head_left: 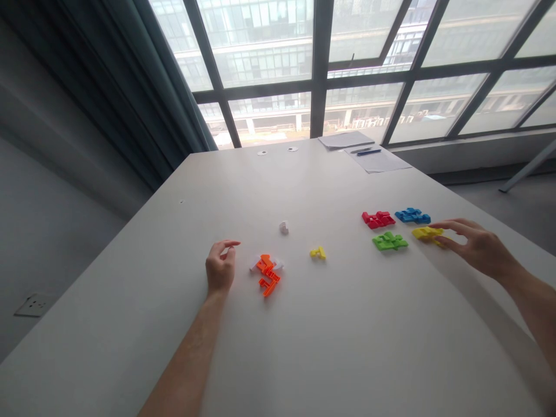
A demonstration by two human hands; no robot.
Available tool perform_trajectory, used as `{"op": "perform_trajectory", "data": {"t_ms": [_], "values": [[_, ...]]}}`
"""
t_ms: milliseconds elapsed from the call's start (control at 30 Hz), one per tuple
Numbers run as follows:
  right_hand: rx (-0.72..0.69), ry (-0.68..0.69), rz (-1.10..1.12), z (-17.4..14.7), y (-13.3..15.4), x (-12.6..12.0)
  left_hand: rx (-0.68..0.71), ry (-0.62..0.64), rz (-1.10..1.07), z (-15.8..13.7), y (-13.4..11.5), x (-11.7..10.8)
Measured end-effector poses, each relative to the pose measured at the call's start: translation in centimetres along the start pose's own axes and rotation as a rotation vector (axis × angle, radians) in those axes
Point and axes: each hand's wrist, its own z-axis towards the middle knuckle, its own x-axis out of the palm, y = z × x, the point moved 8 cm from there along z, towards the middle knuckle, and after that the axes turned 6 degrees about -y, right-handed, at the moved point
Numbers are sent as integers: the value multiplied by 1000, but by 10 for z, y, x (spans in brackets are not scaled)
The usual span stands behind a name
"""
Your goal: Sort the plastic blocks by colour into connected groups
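Note:
My right hand [482,246] is at the right side of the white table, with its thumb and fingers around the yellow plastic pieces [425,233]. Close beside these lie groups of blue pieces [412,215], red pieces [379,219] and green pieces [390,241]. My left hand [220,266] rests on the tabletop, index finger stretched out and the others loosely curled, holding nothing that I can see. To its right is a small pile of orange pieces [268,275] mixed with some white ones. A separate yellow piece [318,253] and a white piece [284,227] lie mid-table.
Sheets of paper [391,163] with a blue pen [368,152] lie at the far right of the table [330,347]. Two round white fittings [292,149] sit near the back edge. Beyond are large windows [269,58] and a dark curtain [130,69].

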Motion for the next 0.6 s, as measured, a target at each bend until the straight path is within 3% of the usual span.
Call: {"op": "perform_trajectory", "data": {"t_ms": [133, 367, 467, 600], "values": [[-205, 24, 132, 17, 74, 11, 3, 1, -1, 0, 1, 0], [-452, 246, 348, 20, 204, 64, -3, 3, -17, 0, 3, 1], [-477, 309, 335, 19, 233, 88, -6, 3, -22, 0, 4, 0], [-481, 349, 321, 23, 246, 109, -1, 5, -22, 0, 4, 0]]}}
